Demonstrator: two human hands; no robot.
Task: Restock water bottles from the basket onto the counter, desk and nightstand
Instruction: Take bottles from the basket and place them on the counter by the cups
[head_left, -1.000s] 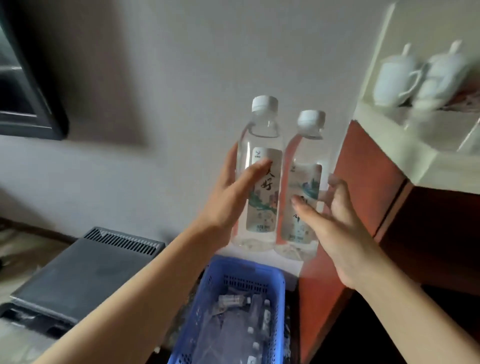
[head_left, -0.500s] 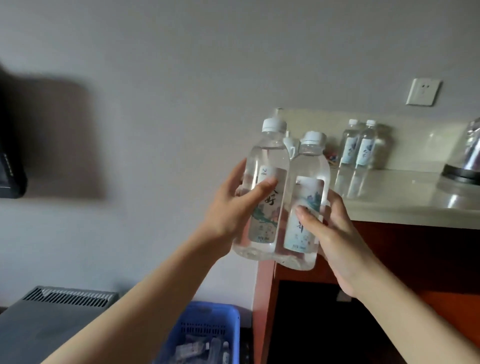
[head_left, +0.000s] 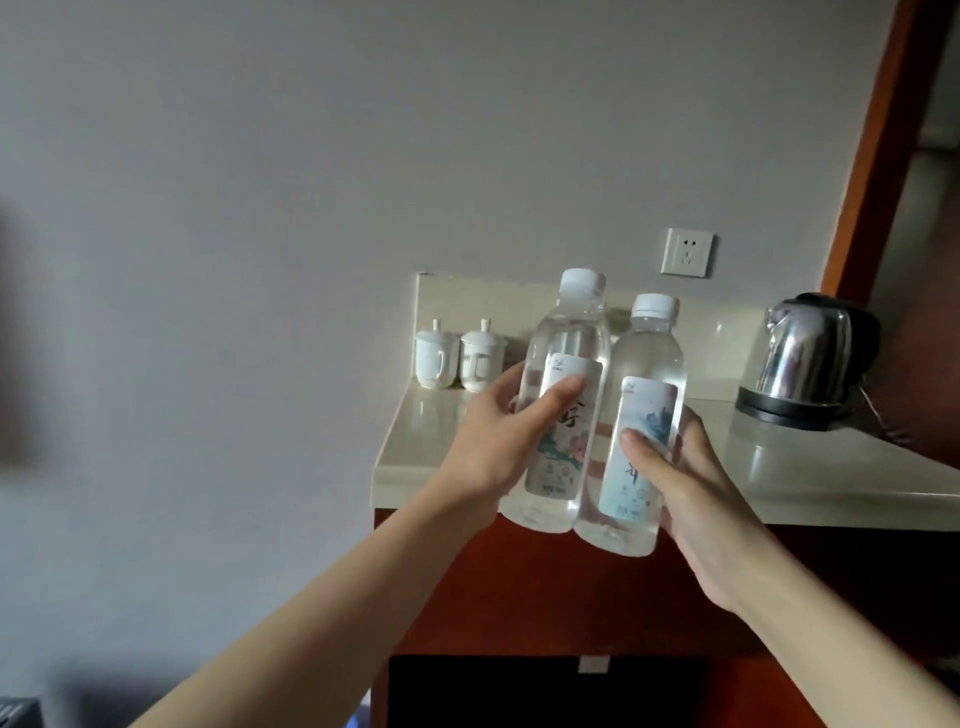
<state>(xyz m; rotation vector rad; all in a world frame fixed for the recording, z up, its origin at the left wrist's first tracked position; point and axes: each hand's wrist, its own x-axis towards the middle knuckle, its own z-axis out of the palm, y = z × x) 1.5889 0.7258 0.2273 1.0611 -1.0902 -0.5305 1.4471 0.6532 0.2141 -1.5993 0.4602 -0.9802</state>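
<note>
Clear plastic fills both palms: my left hand (head_left: 493, 441) grips one water bottle (head_left: 558, 405), my right hand (head_left: 691, 483) grips a second bottle (head_left: 636, 431), upright, side by side above the cream bench (head_left: 810, 483). Beyond stand two lidded cups (head_left: 457, 356) and a steel kettle (head_left: 805, 361).

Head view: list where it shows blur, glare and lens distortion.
Head view: the far left edge smears into a dark blur; the steel kettle and glossy counter carry bright reflections; the wooden door frame leans from wide-angle distortion; the left bottle and right bottle are fairly sharp, labels partly readable.
</note>
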